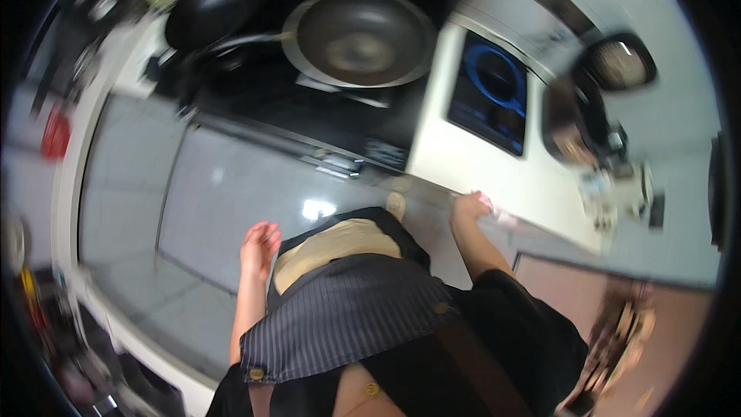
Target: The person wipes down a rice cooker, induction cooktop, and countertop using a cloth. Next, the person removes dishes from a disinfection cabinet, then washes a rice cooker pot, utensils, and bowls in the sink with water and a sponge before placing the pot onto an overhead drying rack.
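Observation:
My right hand [472, 207] is closed on a pink cloth [499, 212], blurred, at the front edge of the white counter [463, 150]. My left hand [260, 246] hangs in the air at my left side, its fingers loosely curled and apart, holding nothing. Ahead of me a large wok [362, 37] rests on the black stove, its long handle pointing left. A second dark wok [208, 14] lies to its left. On the counter, right of the stove, is a black cooktop panel [492, 92] with a blue ring marking.
A dark pot [570, 119] and a square black pan [619, 63] are at the counter's back right, near small blurred containers [616, 191]. Another white counter [87, 185] bends along my left, with a red object [56, 134] beyond it. Grey floor [202, 197] lies between.

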`<state>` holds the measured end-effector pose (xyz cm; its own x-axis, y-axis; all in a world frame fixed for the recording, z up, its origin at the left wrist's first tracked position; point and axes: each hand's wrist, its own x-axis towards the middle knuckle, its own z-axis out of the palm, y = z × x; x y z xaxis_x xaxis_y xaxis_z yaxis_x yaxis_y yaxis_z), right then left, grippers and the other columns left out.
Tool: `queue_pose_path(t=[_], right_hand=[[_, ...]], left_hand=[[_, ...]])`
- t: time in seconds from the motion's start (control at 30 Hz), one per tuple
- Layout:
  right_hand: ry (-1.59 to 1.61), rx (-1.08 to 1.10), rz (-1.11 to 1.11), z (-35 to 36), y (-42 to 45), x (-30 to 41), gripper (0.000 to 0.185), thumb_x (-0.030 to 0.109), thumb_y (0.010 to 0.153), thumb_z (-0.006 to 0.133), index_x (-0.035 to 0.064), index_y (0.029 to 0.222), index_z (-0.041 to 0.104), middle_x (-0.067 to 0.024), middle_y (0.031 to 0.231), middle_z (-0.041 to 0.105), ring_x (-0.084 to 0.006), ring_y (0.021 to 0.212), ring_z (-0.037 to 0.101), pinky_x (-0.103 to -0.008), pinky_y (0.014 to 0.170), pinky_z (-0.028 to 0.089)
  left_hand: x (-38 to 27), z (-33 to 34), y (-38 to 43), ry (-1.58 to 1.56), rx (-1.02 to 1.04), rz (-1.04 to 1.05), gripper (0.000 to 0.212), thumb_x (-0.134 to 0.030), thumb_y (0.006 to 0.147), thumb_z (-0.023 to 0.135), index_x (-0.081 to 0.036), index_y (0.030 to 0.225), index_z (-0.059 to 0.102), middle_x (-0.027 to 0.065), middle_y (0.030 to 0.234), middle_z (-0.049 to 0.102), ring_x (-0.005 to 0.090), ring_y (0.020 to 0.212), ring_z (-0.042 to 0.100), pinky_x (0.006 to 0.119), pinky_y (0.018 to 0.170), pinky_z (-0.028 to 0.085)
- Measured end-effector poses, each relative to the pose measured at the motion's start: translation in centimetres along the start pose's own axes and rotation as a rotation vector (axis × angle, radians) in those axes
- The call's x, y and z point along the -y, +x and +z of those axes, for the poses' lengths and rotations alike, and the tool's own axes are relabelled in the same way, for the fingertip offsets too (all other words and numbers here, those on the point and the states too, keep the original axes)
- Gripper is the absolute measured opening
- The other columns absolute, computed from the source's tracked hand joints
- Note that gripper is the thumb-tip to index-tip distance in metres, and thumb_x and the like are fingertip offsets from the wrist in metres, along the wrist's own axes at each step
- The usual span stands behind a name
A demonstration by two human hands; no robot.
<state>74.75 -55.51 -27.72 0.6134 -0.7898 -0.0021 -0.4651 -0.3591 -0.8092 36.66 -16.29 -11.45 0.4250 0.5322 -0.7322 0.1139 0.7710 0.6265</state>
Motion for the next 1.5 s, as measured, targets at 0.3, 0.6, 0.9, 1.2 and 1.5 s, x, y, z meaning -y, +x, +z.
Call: queue_pose_path(t=[0.3,0.6,0.9,1.2,1.5], right_hand=[[0.013,0.978,0.344,9.3,-23.9,7.3,0.058,0.044,0.098,0.033,0.0040,0.139,0.041,-0.0147,0.131,0.057,-0.0306,0.112,0.062,-0.0452,0.093,0.051],[0.107,0.885,0.841,16.0,-39.6,14.3,0.049,0.028,0.090,0.034,-0.0023,0.124,0.053,-0.0210,0.131,0.055,-0.0390,0.121,0.053,-0.0656,0.104,0.033],[-0.143,1.207,0.455,18.6,-56.7,18.9,0.043,0.030,0.092,0.031,0.0019,0.101,0.062,-0.0113,0.083,0.066,-0.0280,0.069,0.065,-0.0423,0.060,0.056],[0.065,1.347,-0.765,27.1,-75.8,14.5,0.026,0.026,0.098,0.052,0.0011,0.103,0.052,-0.0110,0.091,0.059,-0.0246,0.081,0.059,-0.0360,0.076,0.050],[-0.546,2.182,0.154,15.7,-97.9,12.7,0.034,0.023,0.104,0.037,0.0102,0.133,0.049,-0.0066,0.117,0.060,-0.0222,0.098,0.062,-0.0383,0.085,0.054]], left_hand=[[0.4,-14.5,-3.8,-0.375,-0.244,0.155,0.020,-0.017,0.099,0.048,-0.007,0.115,0.056,0.0103,0.112,0.067,0.0163,0.091,0.067,0.027,0.071,0.055],[-1.0,-26.0,-5.9,-0.610,-0.521,0.231,0.020,-0.019,0.099,0.048,-0.009,0.115,0.055,0.0094,0.111,0.068,0.0180,0.090,0.068,0.030,0.073,0.057],[-15.1,-32.9,0.6,-0.514,-0.593,0.134,0.021,-0.016,0.099,0.046,-0.008,0.116,0.055,0.0080,0.107,0.069,0.0141,0.085,0.067,0.027,0.071,0.055],[-26.1,-40.2,1.7,-0.325,-0.660,0.214,0.023,-0.019,0.098,0.050,-0.009,0.119,0.056,0.0044,0.112,0.066,0.0119,0.092,0.064,0.026,0.081,0.050],[-18.5,-42.1,-5.0,-0.580,-0.981,0.066,0.025,-0.019,0.096,0.053,-0.008,0.118,0.057,0.0020,0.111,0.065,0.0108,0.092,0.062,0.026,0.080,0.050]])
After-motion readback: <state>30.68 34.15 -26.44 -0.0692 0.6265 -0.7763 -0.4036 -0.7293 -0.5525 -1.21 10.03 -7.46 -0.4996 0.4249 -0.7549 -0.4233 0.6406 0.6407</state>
